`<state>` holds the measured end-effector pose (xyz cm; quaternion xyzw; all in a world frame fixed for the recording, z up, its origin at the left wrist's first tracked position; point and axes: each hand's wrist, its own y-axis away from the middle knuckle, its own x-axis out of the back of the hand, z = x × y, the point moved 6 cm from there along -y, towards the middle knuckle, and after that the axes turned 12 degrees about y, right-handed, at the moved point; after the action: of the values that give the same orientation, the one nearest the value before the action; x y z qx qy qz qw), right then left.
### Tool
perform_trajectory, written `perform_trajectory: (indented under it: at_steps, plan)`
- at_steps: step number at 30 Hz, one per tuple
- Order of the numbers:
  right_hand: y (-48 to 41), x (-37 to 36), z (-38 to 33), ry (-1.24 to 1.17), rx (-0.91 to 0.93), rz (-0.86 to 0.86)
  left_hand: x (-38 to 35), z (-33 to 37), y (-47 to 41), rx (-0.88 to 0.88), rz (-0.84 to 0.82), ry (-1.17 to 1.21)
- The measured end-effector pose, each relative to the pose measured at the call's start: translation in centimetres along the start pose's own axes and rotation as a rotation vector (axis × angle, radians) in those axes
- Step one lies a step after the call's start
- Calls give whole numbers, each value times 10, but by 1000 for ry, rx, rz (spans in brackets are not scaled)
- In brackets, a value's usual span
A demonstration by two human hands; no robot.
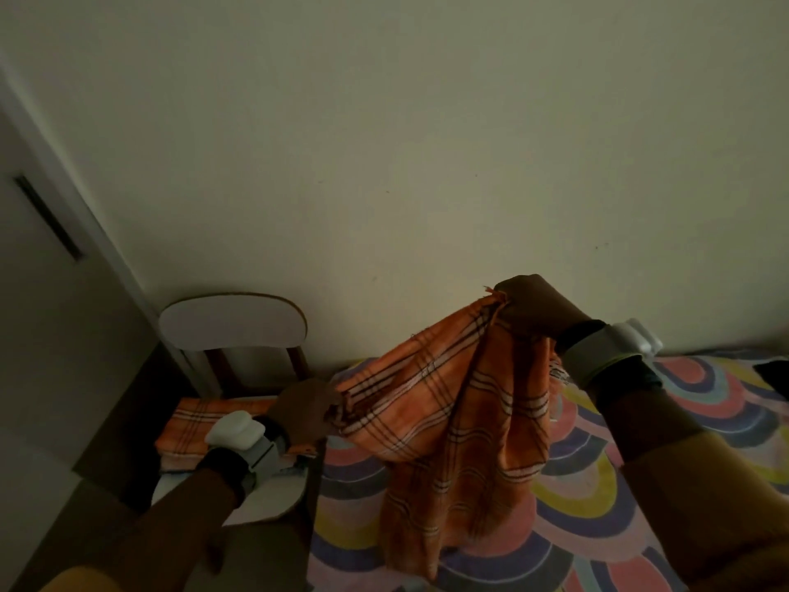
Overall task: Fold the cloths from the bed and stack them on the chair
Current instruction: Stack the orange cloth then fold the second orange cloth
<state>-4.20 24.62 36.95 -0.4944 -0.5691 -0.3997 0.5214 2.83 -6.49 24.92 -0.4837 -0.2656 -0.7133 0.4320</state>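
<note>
An orange plaid cloth (452,425) hangs in the air above the bed (589,506), its lower end draping down onto the colourful sheet. My right hand (533,307) grips its upper corner, raised high. My left hand (305,410) pinches another edge of it, lower and to the left, beside the chair. On the seat of the white chair (232,320) lies a pile of folded orange plaid cloths (200,425), partly hidden behind my left wrist. Both wrists wear grey bands with white devices.
The bed carries a sheet of pink, yellow and purple arcs and stands against a plain wall (405,143). A dark object (772,373) lies at the bed's far right edge. A door or cabinet panel (47,292) rises at the left, close to the chair.
</note>
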Motion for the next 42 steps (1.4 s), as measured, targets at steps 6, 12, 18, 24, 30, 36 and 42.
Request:
perform_trajectory:
  at_steps: [6,12,18,24,30,36,42]
  plan:
    - [6,-5,15,-30,-117,-2,-11,-38,18,101,-134,-136]
    - [1,-4,-8,-105,-48,-17,-19,-51,26,233,-268,44]
    - [-3,1,8,-45,-74,30,3,-79,33,342,108,266]
    - [-5,-3,4,-27,-103,43,19,-63,24,270,112,418]
    - [0,-1,9,-17,-162,48,14,-80,40,372,33,399]
    - [-1,-5,12,-24,-185,39,32,-82,52,563,418,837]
    - [-9,8,13,-88,-187,-16,71,-75,40,354,381,603]
